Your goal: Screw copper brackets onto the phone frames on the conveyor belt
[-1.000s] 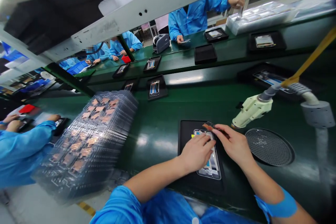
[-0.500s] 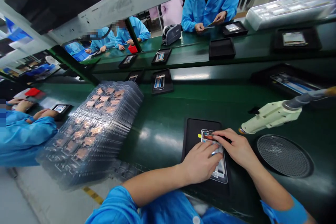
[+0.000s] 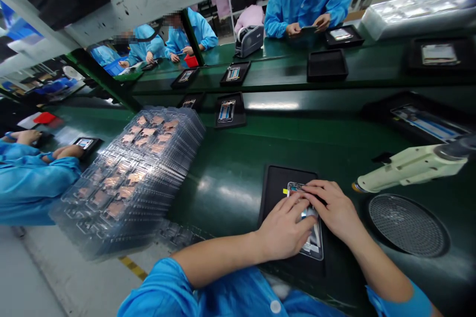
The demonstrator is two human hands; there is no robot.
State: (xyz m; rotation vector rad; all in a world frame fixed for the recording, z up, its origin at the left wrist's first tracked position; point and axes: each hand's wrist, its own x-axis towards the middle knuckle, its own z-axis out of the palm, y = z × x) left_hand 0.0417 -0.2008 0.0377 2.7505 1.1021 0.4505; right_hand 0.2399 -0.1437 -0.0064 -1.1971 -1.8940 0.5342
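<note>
A phone frame (image 3: 314,244) lies in a black tray (image 3: 274,189) on the green bench right in front of me. My left hand (image 3: 284,232) rests on the middle of the frame with its fingers laid down on it. My right hand (image 3: 335,210) lies beside it, its fingers stretched flat over the frame's top end. The fingertips of both hands meet there. The small copper-brown part is hidden under my right fingers. A bit of yellow tab (image 3: 284,191) shows at the frame's top left corner.
A tall stack of clear blister trays (image 3: 137,168) holding copper parts stands to my left. A cream hand tool (image 3: 409,166) hangs at right above a round mesh grille (image 3: 407,224). More black trays with frames (image 3: 227,110) sit on the belt. Co-workers' sleeves (image 3: 33,181) are at left, and another person's (image 3: 308,0) is opposite.
My right hand brought the copper-brown part down from above the tray onto the frame's top end and now lies flat over it. My left hand stayed on the frame. The view dipped slightly.
</note>
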